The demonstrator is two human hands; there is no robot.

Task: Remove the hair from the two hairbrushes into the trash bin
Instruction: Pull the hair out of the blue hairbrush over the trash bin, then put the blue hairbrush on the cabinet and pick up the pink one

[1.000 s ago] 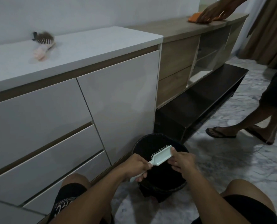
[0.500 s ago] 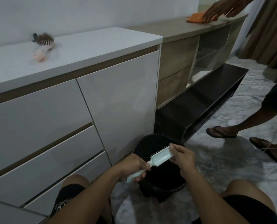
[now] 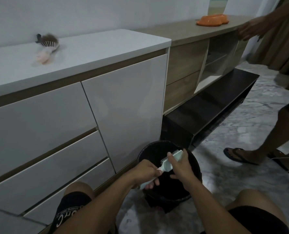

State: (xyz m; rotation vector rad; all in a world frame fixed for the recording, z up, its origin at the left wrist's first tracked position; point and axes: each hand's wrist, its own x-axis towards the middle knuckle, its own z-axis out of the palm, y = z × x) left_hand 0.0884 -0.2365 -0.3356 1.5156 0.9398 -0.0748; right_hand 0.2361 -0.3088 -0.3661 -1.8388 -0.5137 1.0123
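A pale mint hairbrush (image 3: 171,160) hangs over the black trash bin (image 3: 145,150) on the floor in front of my knees. My left hand (image 3: 145,172) is closed around its handle. My right hand (image 3: 180,168) lies on the brush head, thumb at the bristles and fingers behind it. A second hairbrush (image 3: 46,46), pink-handled and matted with brown hair, lies on the white cabinet top (image 3: 98,48) at the upper left, well out of reach of both hands.
White drawers and a door (image 3: 123,107) stand right behind the bin. A low dark shelf (image 3: 207,112) runs to the right. Another person's leg and sandalled foot (image 3: 238,155) stand on the marble floor at the right. Orange bowls (image 3: 211,20) sit on the wooden counter.
My right hand has slid down over the brush head toward the handle. The other person's hand has left the orange bowls and their foot has stepped closer.
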